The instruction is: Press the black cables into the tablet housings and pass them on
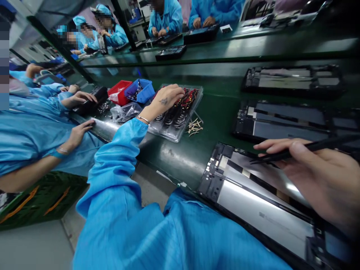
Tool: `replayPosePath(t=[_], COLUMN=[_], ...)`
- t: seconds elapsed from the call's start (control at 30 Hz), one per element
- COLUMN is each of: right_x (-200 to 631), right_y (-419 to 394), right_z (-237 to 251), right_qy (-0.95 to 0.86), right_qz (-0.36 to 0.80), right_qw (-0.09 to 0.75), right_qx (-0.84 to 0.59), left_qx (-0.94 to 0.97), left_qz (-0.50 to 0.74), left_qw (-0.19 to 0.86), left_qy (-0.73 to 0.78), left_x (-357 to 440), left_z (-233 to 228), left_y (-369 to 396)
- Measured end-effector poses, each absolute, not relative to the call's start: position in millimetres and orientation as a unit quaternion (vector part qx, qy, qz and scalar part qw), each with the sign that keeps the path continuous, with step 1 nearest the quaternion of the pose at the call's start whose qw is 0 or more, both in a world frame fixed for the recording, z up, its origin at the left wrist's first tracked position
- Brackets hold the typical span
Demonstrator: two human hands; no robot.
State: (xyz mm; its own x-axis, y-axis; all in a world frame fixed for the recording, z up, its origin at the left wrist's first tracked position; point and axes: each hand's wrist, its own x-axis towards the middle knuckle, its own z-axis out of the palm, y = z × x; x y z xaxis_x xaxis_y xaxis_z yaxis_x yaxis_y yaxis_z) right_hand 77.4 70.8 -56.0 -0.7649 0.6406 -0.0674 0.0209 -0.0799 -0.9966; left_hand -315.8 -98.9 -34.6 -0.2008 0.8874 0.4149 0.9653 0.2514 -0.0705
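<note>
My left hand (165, 98) reaches out in a blue sleeve and rests its fingers on a clear plastic tray (180, 129) filled with small black and red parts. Whether it grips a part I cannot tell. My right hand (317, 176) holds black tweezers (303, 148) like a pen, their tip over an opened tablet frame (253, 198) lying on the green belt directly in front of me. The frame shows silver panels and black strips.
More opened tablet frames (281, 122) (292, 80) lie farther along the green belt (219, 105). A red bin (119, 92), a blue bin (140, 90) and plastic bags (125, 111) sit beyond the tray. A neighbour's hands (80, 98) work at left; other workers sit opposite.
</note>
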Motion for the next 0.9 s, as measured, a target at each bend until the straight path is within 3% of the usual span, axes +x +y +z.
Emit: replayPosePath(t=[0.17,0.37,0.7,0.9], right_x=[77,78,79,77], right_y=[73,72,71,69], right_z=[-61,-58,-56,-55], right_qy=[-0.634,-0.632,-0.609,-0.608], right_qz=[0.695,0.692,0.713,0.718], right_qw=[0.220,0.201,0.183,0.173], right_qx=[-0.259,-0.284,-0.296,-0.291], left_qx=[-0.564,-0.537,-0.543,-0.554], left_qz=[-0.132,-0.053,-0.023,-0.060], left_qw=[0.111,0.055,0.110,0.076], left_qy=[-0.807,-0.840,-0.832,-0.827], left_x=[-313,-296,-291,-293], left_z=[-35,-41,-18,-20], left_y=[-95,-76,-97,-77])
